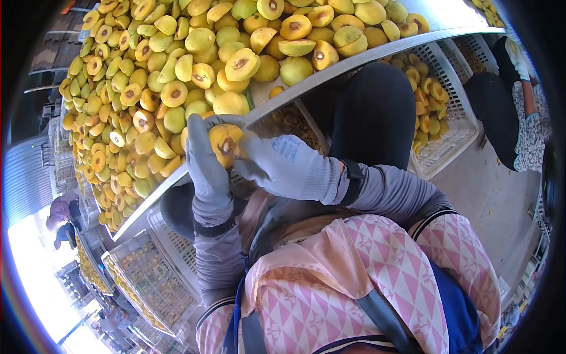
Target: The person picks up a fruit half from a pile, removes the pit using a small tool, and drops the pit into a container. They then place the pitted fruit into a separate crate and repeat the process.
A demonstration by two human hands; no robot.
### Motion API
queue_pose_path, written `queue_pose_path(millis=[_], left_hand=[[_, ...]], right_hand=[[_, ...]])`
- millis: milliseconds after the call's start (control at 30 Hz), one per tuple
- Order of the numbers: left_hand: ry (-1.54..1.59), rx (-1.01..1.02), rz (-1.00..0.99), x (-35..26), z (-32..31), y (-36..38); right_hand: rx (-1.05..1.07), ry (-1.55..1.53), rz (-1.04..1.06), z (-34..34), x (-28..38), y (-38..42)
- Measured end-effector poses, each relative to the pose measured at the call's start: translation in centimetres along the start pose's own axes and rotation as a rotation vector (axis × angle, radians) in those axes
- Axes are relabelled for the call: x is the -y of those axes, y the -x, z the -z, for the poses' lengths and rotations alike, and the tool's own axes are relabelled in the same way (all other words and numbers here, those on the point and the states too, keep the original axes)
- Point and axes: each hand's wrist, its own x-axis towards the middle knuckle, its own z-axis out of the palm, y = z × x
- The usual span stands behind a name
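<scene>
A halved yellow peach [225, 141] sits in my gloved left hand [207, 162], its cut face with the brown pit hollow turned up. The fingers of that hand wrap around its far side. My right hand [289, 168], also in a grey glove, is closed right against the peach's right side. Whatever its fingers grip is hidden by the glove and blur. Just beyond my hands, a large heap of halved peaches [174, 94] covers the metal-edged table [330, 74].
Below the table at right is a white plastic crate [463, 127] of peach halves. Another crate [150, 277] stands at lower left. A co-worker's patterned sleeve [530, 127] shows at far right. My knees are under the table edge.
</scene>
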Motion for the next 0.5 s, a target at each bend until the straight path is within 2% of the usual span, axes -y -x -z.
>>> queue_pose_path(millis=[67,167,200,267,367,500], left_hand=[[0.126,0.084,0.086,-0.9,0.3,-0.2],[0.356,0.025,0.099,-1.8,-0.3,-0.5],[0.369,-0.025,0.064,-1.9,-0.9,-0.4],[0.314,-0.133,-0.036,-1.4,-2.2,0.1],[0.262,-0.193,-0.037,0.1,-2.2,0.5],[0.203,-0.042,0.038,-0.2,-0.7,0.0]], right_hand=[[-0.028,-0.067,-0.061,-0.4,-0.1,0.1],[-0.031,-0.147,-0.146,-0.3,0.1,-0.3],[-0.028,-0.171,-0.176,0.0,0.3,-0.5],[-0.020,-0.111,-0.085,0.7,0.6,-0.9],[-0.001,-0.092,-0.058,0.5,0.5,-0.5],[0.137,-0.167,-0.162,1.3,0.7,-0.4]])
